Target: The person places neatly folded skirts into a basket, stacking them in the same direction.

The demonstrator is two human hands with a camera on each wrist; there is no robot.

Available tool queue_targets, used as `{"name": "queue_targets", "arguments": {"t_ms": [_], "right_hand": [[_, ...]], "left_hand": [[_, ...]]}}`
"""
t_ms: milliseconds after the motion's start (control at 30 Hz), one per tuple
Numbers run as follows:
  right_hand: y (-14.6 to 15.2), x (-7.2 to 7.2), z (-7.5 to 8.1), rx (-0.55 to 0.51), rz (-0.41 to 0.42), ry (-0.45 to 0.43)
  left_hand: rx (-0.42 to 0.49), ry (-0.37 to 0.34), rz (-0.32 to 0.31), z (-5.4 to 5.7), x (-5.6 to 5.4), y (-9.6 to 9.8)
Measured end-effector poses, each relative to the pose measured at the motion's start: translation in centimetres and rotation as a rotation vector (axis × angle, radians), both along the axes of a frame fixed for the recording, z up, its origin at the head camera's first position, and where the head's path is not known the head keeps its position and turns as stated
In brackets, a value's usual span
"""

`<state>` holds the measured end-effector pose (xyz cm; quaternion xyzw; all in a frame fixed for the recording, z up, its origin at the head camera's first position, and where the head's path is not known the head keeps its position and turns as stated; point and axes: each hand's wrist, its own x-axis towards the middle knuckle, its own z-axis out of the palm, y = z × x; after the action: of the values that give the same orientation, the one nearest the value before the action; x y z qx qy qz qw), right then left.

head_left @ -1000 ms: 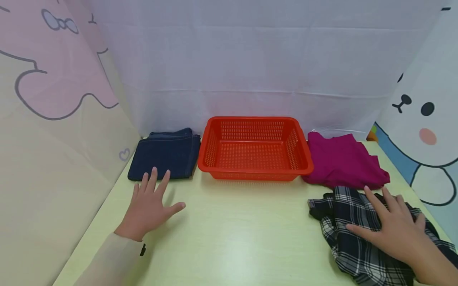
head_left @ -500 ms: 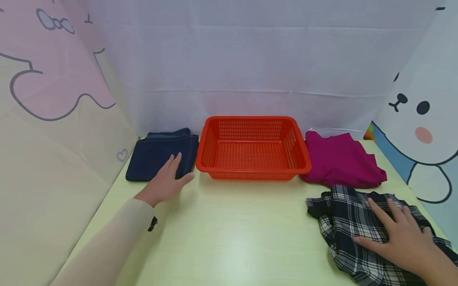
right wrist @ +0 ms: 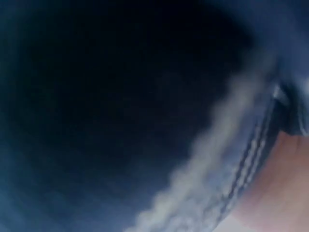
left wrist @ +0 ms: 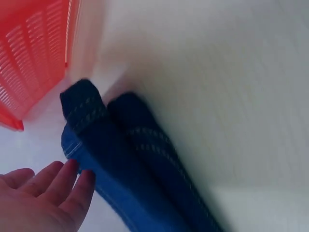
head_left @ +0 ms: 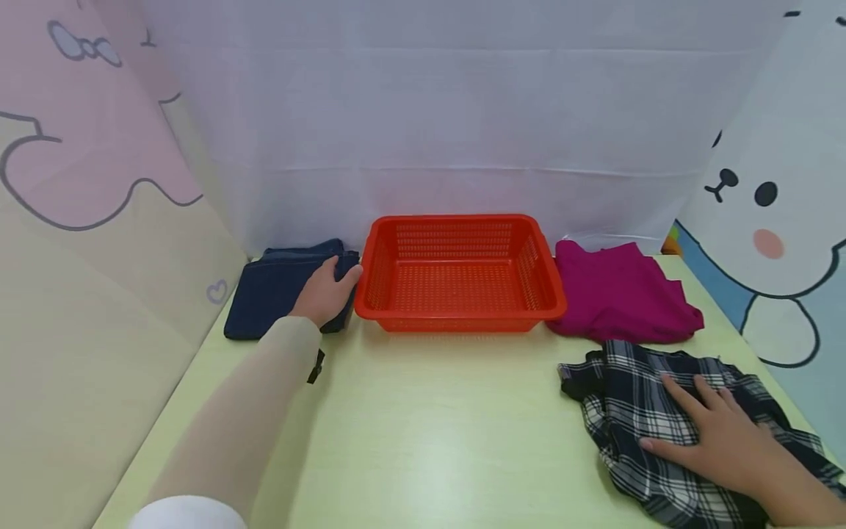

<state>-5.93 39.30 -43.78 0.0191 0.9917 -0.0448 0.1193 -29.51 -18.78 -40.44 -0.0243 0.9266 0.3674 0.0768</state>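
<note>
Dark blue folded denim, jeans by the look of it (head_left: pixel 264 294), lies left of the red basket (head_left: pixel 463 325). My left hand (head_left: pixel 324 292) reaches over its right side, close to the basket's wall. In the left wrist view the fingers of that hand (left wrist: pixel 50 195) are extended, with fingertips right at the denim's folded edge (left wrist: pixel 125 159). A black and white plaid shirt (head_left: pixel 634 426) lies loosely bunched at the front right. My right hand (head_left: pixel 723 441) rests on it, fingers spread. Close, blurred dark cloth (right wrist: pixel 120 106) with a pale stripe fills most of the right wrist view.
Folded magenta cloth (head_left: pixel 621 297) lies right of the basket, just behind the plaid shirt. The pale yellow-green table (head_left: pixel 423 419) ends at a white curtain (head_left: pixel 449 110) at the back. Printed cartoon panels stand along both sides.
My left hand has moved forward and right, from in front of the denim to its right edge beside the basket. The right hand has stayed on the plaid shirt. The view has shifted slightly.
</note>
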Motion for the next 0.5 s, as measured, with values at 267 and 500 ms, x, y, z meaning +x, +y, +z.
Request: {"name": "queue_targets", "arguments": {"t_ms": [267, 500], "right_hand": [[-0.1, -0.6, 0.2, 0.003, 0.022, -0.019], [-0.2, -0.3, 0.0, 0.012, 0.007, -0.027]], "left_hand": [[0.292, -0.065, 0.160, 0.4, -1.2, 1.9], [0.422, -0.162, 0.144, 0.8, -1.7, 3.7]]}}
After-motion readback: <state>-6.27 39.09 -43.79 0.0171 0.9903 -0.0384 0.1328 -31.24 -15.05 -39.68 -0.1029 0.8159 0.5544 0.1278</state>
